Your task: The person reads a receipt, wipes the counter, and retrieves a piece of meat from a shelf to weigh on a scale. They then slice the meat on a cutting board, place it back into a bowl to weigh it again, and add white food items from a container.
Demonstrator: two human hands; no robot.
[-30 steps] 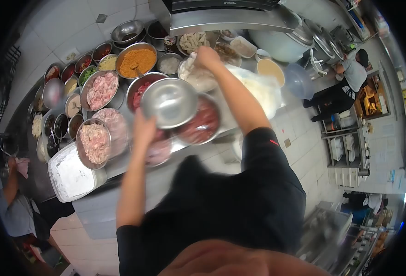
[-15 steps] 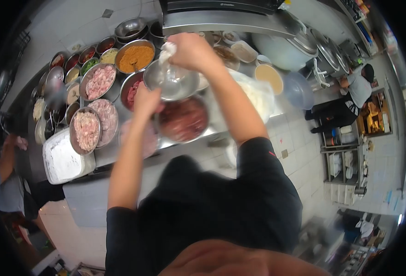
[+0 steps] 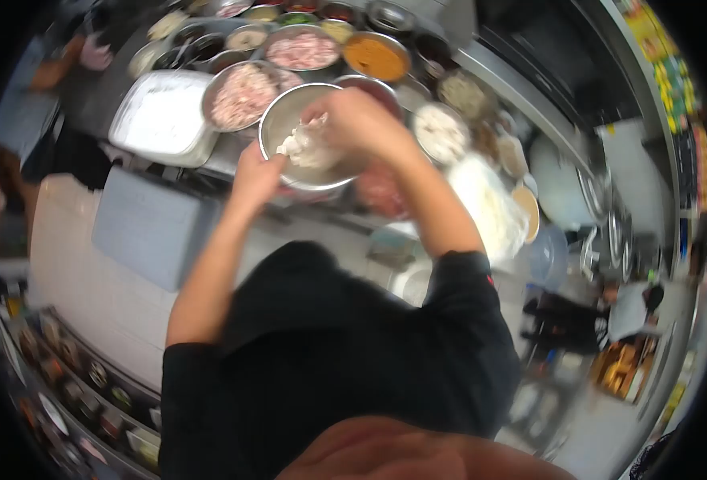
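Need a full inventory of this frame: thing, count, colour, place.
round steel mixing bowl: 1, silver, held above the counter edge
pale white food lump: 1, whitish, inside that bowl
steel bowl of pink chopped meat: 1, left of the held bowl
white rectangular tub of white powder: 1, counter's left end
steel bowl of orange powder: 1, far row
small ingredient bowls: several, mixed colours, far row
another person: 1, upper left
left hand: grips the bowl's rim
right hand: in the bowl, on the lump
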